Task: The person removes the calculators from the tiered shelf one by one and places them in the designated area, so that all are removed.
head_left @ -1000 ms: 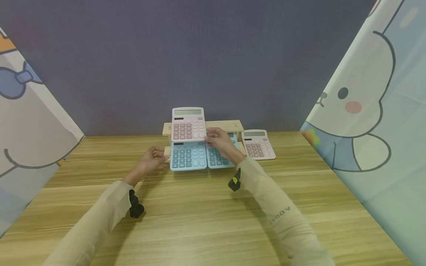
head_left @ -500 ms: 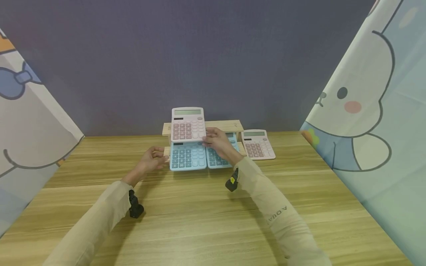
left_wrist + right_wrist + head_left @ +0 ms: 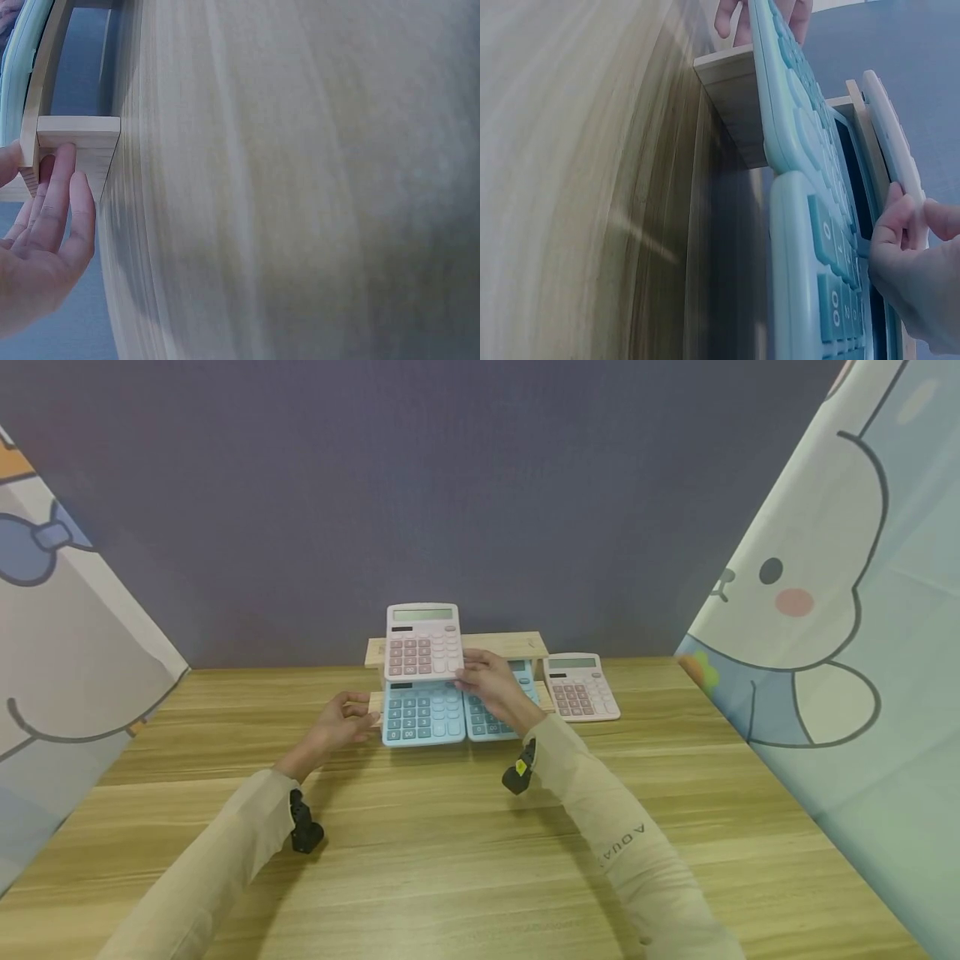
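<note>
A two-tier wooden display rack (image 3: 506, 645) stands at the back of the table. My left hand (image 3: 337, 727) grips its lower left end; in the left wrist view the thumb lies over the wooden board (image 3: 79, 133) and fingers reach beneath. On the upper tier's left side leans a white-and-pink calculator (image 3: 423, 647). My right hand (image 3: 497, 687) pinches that calculator's lower right edge between thumb and fingers, as the right wrist view shows. Two blue calculators sit side by side on the lower tier: the left one (image 3: 424, 717), and the right one (image 3: 486, 718), partly covered by my right hand.
Another white-and-pink calculator (image 3: 581, 688) leans just right of the rack. A dark grey panel (image 3: 480, 493) rises behind the wood-grain table (image 3: 420, 852). Printed cartoon curtains (image 3: 825, 693) flank both sides.
My right hand and wrist have shifted slightly left, still pinching the upper pink calculator, which barely moves. The left hand keeps its place on the rack.
</note>
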A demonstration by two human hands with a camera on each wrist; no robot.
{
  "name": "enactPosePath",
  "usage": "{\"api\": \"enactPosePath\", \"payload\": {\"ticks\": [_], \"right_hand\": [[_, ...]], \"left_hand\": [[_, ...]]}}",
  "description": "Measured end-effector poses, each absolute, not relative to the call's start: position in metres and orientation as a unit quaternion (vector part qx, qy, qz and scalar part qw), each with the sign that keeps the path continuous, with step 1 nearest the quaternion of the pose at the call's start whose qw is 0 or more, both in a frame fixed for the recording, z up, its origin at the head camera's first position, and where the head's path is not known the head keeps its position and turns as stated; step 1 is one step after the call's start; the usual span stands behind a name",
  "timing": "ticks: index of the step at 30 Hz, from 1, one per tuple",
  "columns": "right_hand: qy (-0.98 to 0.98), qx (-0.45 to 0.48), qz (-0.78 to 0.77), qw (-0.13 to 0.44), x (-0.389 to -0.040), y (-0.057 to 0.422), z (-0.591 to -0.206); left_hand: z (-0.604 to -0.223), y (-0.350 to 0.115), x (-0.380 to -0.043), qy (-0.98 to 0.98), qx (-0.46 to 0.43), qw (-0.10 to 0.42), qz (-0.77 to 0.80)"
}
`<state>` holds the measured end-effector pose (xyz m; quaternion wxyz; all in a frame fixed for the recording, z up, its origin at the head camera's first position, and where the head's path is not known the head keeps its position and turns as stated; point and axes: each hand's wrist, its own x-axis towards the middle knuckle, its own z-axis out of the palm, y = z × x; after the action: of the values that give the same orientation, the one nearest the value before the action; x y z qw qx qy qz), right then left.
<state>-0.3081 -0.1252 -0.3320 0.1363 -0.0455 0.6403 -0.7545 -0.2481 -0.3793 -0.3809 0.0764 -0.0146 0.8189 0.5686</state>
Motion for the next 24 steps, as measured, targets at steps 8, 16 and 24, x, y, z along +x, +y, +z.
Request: {"api": "enactPosePath", "payload": {"ticks": [8, 16, 24], "right_hand": [[0.632, -0.036, -0.763, 0.131, -0.3075, -0.1274, -0.3330], [0.624, -0.033, -0.771, 0.124, -0.3061, -0.1277, -0.3345], [0.620, -0.027, -0.774, 0.123, -0.3048, -0.1260, -0.3328]], "left_hand": [[-0.3811, -0.3796, -0.2482, 0.818, -0.013, 0.077, 0.570], [-0.3817, -0.3803, -0.2488, 0.820, -0.011, 0.077, 0.567], [-0.3812, -0.3808, -0.2482, 0.822, -0.013, 0.079, 0.564]]}}
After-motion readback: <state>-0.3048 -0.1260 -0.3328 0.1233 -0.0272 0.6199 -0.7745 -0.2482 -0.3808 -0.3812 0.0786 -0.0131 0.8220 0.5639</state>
